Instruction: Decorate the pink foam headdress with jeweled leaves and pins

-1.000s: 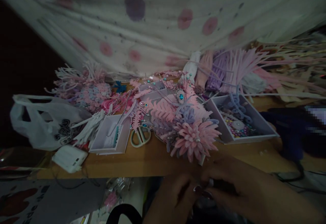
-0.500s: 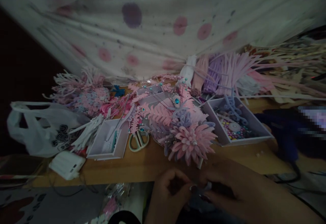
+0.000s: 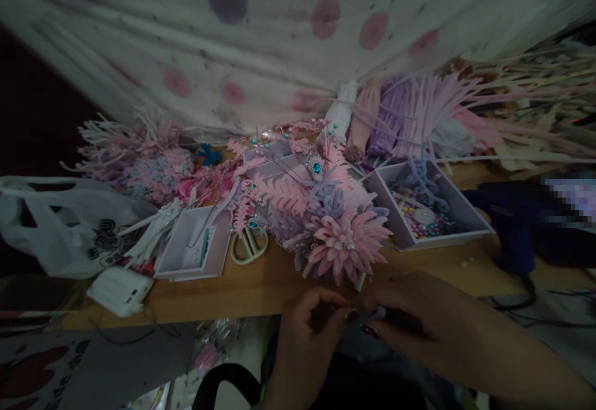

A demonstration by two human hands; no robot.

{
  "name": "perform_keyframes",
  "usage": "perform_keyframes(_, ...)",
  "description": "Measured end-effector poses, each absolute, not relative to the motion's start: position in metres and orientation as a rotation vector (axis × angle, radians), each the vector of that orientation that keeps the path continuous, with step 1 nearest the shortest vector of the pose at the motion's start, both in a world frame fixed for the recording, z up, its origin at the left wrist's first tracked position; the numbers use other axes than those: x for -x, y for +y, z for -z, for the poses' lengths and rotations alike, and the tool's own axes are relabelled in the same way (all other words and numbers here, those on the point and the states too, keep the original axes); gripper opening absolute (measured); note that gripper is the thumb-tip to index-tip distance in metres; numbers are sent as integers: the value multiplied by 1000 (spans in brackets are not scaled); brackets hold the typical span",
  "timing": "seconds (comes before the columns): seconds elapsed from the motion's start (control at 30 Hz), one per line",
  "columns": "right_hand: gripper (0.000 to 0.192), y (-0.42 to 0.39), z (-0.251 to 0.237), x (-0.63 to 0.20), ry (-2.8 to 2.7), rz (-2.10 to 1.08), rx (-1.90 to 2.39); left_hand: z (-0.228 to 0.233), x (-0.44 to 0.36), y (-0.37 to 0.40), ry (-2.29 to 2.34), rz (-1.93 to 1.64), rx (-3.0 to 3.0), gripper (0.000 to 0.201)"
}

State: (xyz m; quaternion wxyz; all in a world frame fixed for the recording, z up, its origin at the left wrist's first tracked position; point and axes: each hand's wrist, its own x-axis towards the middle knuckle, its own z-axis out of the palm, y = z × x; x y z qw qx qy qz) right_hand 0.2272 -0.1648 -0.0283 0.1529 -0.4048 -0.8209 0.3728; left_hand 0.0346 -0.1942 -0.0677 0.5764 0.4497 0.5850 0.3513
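My left hand (image 3: 307, 341) is at the bottom middle, just in front of the table edge. Its thumb and forefinger meet in a pinch, and what they hold is too dark and small to make out. Close beside it, my right hand (image 3: 433, 320) closes its fingertips on a small pale lilac piece (image 3: 380, 312), mostly covered by the fingers. The fingertips of both hands almost touch. Just beyond them lies a pink layered flower (image 3: 350, 245), with lilac loops (image 3: 328, 202) and pink fern-like leaves (image 3: 284, 195) behind it.
Scissors (image 3: 249, 246) lie between the flower and a white box (image 3: 174, 270). Another box (image 3: 447, 241) with beads stands right, near a dark blue glue gun (image 3: 514, 230). Fuzzy stem bundles (image 3: 395, 118) lie behind. A plastic bag (image 3: 60, 223) and white device (image 3: 120, 290) are left.
The camera view has tilted down slightly, so the table things sit higher and a little further left. Both hands keep close together in nearly the same pinch.
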Motion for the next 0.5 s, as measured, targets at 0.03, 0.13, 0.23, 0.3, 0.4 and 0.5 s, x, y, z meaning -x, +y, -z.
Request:
perform_keyframes(0.03,10,-165,28,-227,-2352,-1056,1150,68,-34,-195,1373,-825,-1075,13)
perform_keyframes(0.13,12,-164,25,-228,-2350,-1031,1133,66,-34,-196,1398,-817,-1144,11)
perform_keyframes(0.23,14,-163,25,-227,-2352,-1045,1118,64,-34,-197,1447,-825,-1199,10)
perform_keyframes(0.3,17,-162,25,-226,-2339,-1048,1107,64,-35,-198,1474,-824,-1242,10)
perform_keyframes(0.4,17,-162,25,-226,-2322,-1041,1094,66,-36,-199,1473,-801,-1310,13)
perform_keyframes(0.5,16,-162,24,-226,-2310,-1081,1086,72,-35,-201,1430,-813,-1313,14)
